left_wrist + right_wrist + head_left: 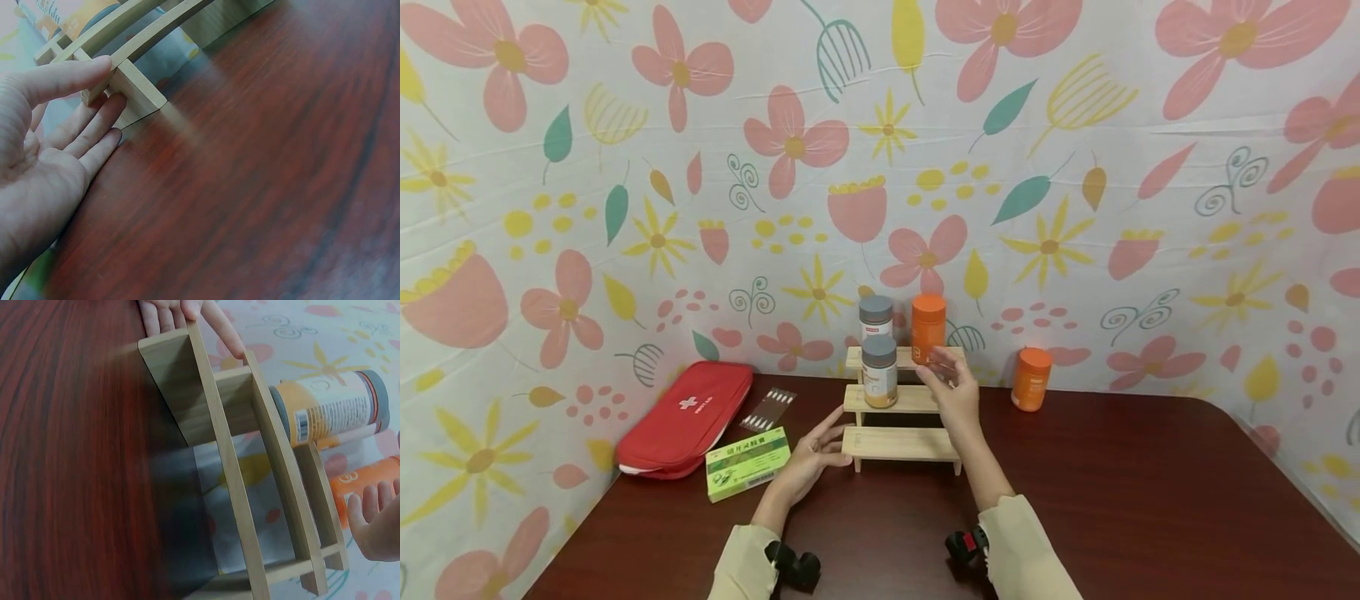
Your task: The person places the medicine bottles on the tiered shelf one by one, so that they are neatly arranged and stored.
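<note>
A three-step wooden stand is on the table, its left end held by my left hand. In the left wrist view, the thumb of my left hand lies on the step's end and fingers are below, against the stand. An orange bottle stands upright on the top step. My right hand is at its lower right, fingers loosely bent; the right wrist view has that hand beside the orange bottle, contact unclear. A grey-capped bottle stands on the middle step, another behind it.
Right of the stand is a second orange bottle. To the left lie a red first-aid pouch, a green-yellow box and a blister pack. A flowered cloth hangs behind the table.
</note>
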### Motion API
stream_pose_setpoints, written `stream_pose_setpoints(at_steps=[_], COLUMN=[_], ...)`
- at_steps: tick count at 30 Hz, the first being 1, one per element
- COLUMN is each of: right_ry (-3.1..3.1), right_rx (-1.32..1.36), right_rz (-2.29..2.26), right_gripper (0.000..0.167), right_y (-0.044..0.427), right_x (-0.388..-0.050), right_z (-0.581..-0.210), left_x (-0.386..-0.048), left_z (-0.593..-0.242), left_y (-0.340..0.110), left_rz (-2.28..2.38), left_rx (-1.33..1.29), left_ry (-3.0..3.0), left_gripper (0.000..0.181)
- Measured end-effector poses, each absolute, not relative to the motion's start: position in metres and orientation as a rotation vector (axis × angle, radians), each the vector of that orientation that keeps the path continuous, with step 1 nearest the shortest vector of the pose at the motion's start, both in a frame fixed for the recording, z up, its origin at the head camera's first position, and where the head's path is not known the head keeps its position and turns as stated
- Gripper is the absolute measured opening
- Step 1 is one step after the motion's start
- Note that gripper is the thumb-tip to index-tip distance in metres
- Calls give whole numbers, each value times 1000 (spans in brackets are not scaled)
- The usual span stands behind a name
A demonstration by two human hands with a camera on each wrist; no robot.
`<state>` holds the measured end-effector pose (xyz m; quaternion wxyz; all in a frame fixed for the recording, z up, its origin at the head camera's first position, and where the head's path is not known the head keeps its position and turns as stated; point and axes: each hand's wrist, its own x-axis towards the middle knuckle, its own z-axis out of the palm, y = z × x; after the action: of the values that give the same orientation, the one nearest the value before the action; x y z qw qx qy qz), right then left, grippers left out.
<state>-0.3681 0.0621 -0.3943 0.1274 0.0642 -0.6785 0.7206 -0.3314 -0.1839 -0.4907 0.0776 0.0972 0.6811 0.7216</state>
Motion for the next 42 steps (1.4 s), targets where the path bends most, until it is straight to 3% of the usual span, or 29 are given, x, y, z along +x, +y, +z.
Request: stream_pose_setpoints(at_steps=[42], right_ry=[-1830], right_rx=[-75], right_rz=[1964], right_gripper=[46], right_y=[154], right_x=[-390], right_z=[-403], left_x=[-331], left_z=[-492], left_y=[-185], left_rz=[2115], left_rx=[283], left_ry=[2075], left_gripper=[88])
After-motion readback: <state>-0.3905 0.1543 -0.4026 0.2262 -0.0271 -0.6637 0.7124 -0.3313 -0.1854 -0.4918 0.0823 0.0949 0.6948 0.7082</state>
